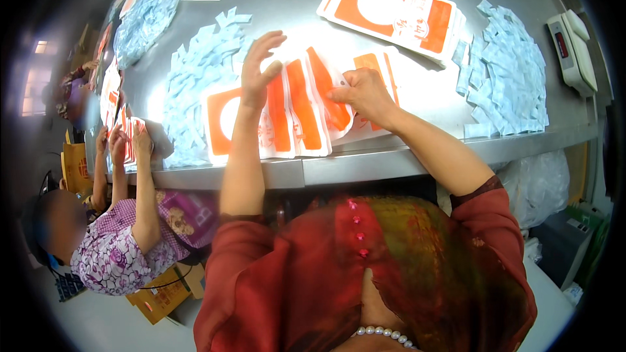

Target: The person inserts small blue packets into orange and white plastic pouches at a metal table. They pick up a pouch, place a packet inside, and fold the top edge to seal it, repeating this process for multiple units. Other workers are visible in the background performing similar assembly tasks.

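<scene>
A fan of flat orange-and-white printed bags (300, 114) lies at the table's front edge before me. My right hand (366, 96) is closed, thumb and fingers pinching the upper right edge of the fanned bags. My left hand (257, 72) is raised over the left end of the fan, thumb and fingers apart, holding nothing. Just left of it spreads a heap of small pale-blue strip-like packets (203, 68). Part of another orange-and-white bag (222, 120) shows beyond my left forearm. My right hand partly hides more bags under it.
A thick stack of bags (385, 12) lies farther back. At right are a second heap of blue packets (508, 75) and a white scale (572, 52). A clear bag of blue packets (147, 23) sits far left. A co-worker's hands (140, 140) hold bags at the left.
</scene>
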`<state>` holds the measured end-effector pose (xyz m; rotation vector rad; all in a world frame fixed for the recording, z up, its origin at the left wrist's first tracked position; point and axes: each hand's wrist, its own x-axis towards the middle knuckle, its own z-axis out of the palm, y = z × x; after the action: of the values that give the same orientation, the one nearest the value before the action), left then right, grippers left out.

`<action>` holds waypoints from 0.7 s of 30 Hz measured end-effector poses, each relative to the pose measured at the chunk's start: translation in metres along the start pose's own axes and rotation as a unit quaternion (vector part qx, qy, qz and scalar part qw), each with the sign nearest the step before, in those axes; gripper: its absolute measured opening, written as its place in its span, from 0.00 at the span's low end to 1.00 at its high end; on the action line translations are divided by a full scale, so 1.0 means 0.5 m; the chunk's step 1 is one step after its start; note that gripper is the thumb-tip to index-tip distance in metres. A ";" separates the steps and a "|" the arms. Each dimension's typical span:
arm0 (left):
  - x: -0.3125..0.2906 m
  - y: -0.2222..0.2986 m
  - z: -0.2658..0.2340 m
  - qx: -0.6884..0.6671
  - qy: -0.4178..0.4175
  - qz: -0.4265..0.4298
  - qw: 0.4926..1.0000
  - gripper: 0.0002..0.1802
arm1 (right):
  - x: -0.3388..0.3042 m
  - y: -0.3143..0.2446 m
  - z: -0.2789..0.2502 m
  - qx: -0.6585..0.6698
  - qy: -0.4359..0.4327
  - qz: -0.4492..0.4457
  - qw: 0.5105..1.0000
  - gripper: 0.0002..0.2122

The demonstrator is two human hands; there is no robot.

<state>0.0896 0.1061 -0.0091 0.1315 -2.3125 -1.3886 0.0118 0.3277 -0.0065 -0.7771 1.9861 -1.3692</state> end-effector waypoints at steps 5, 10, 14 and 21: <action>-0.016 0.106 0.038 0.206 -0.088 0.218 0.950 0.24 | -0.005 -0.005 -0.006 0.030 -0.008 0.042 0.999 0.13; -0.008 0.161 0.091 0.278 -0.209 0.196 0.917 0.16 | -0.015 -0.004 -0.005 0.045 -0.014 -0.006 0.999 0.14; 0.002 0.181 0.084 0.353 -0.257 0.206 0.876 0.12 | -0.011 0.019 0.015 0.042 -0.023 -0.043 0.998 0.16; 0.002 0.197 0.051 0.335 -0.301 0.224 0.864 0.08 | -0.012 0.012 -0.016 0.248 -0.177 0.111 0.946 0.16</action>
<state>0.0919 0.1753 0.0657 -0.6894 -2.9738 -0.3652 0.0091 0.3384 -0.0088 -0.4997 1.3261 -1.3956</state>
